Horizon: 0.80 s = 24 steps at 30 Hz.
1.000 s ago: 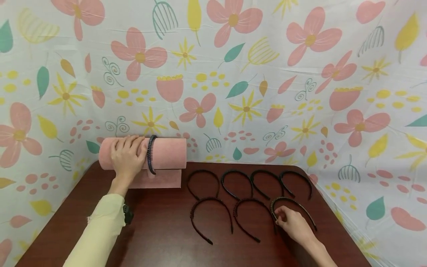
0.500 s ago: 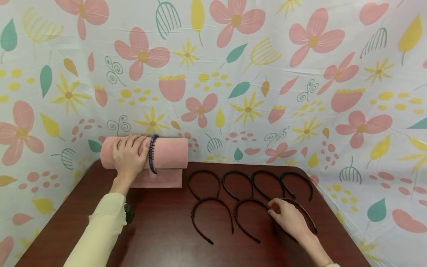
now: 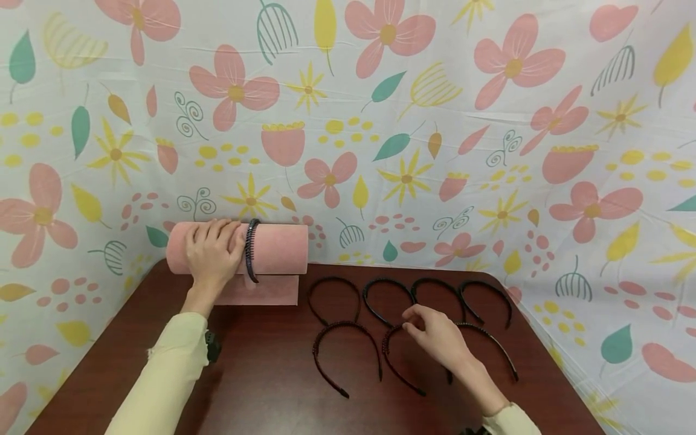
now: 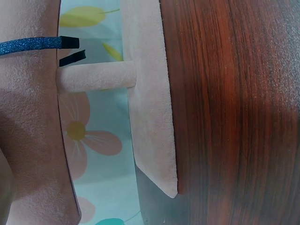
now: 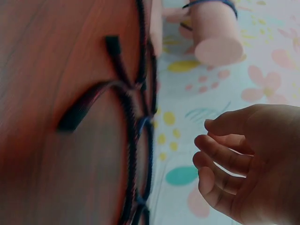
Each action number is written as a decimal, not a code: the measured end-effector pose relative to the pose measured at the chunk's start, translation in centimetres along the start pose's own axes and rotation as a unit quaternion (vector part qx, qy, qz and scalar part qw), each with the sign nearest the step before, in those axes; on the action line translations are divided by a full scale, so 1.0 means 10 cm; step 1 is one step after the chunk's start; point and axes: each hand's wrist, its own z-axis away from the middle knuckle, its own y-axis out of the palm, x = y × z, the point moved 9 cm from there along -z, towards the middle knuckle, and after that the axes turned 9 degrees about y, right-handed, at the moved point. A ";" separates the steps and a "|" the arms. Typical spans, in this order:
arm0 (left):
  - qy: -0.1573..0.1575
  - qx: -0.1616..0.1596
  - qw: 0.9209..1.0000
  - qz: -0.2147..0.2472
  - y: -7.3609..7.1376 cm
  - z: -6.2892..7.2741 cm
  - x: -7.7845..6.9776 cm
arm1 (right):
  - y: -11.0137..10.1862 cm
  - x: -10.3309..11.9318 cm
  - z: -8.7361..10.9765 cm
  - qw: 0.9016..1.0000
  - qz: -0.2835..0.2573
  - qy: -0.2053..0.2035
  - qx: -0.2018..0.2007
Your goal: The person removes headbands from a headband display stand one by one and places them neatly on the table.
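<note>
A pink plush roll-shaped headband stand point(image 3: 283, 249) lies at the back left of the table. My left hand point(image 3: 213, 254) grips its roll from above, fingers draped over the top. Right beside the thumb, a dark toothed headband point(image 3: 251, 248) wraps the roll; the left wrist view shows its glittery blue band point(image 4: 33, 44) and dark tips below the roll. My right hand point(image 3: 437, 335) hovers over the front row of headbands with fingers loosely curled and nothing in them. It hides part of the middle front headband point(image 3: 399, 376) and part of the right front headband point(image 3: 497, 343).
Another dark headband point(image 3: 346, 323) lies at the left of the front row. Several more, such as the back-left headband point(image 3: 333, 278), stretch in a row behind. A flower-patterned cloth point(image 3: 348, 121) hangs behind the brown table point(image 3: 261, 374).
My right hand has moved left, away from the right front headband to above the middle front one. My left hand stays on the roll. The view has shifted slightly.
</note>
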 end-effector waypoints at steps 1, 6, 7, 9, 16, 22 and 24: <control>0.001 -0.001 1.000 -0.001 0.00 0.00 0.00 | 0.01 0.06 -0.01 1.000 -0.002 -0.004 -0.001; 0.006 -0.003 1.000 -0.005 -0.01 -0.02 -0.02 | 0.06 0.31 -0.06 1.000 -0.002 -0.028 -0.003; 0.007 -0.003 1.000 -0.005 -0.02 -0.02 -0.02 | 0.06 0.36 -0.07 0.999 -0.003 -0.033 -0.003; 0.009 -0.002 1.000 -0.006 -0.03 -0.03 -0.03 | 0.08 0.46 -0.08 0.999 -0.008 -0.042 -0.002; 0.010 0.004 1.000 -0.007 -0.04 -0.03 -0.04 | 0.14 0.85 -0.11 0.995 -0.029 -0.089 -0.015; 0.009 0.000 1.000 -0.013 -0.02 -0.01 -0.04 | 0.21 1.16 -0.14 0.989 -0.047 -0.135 -0.024; 0.008 -0.004 1.000 -0.011 -0.02 0.00 -0.04 | 0.23 1.25 -0.16 0.988 -0.052 -0.142 -0.025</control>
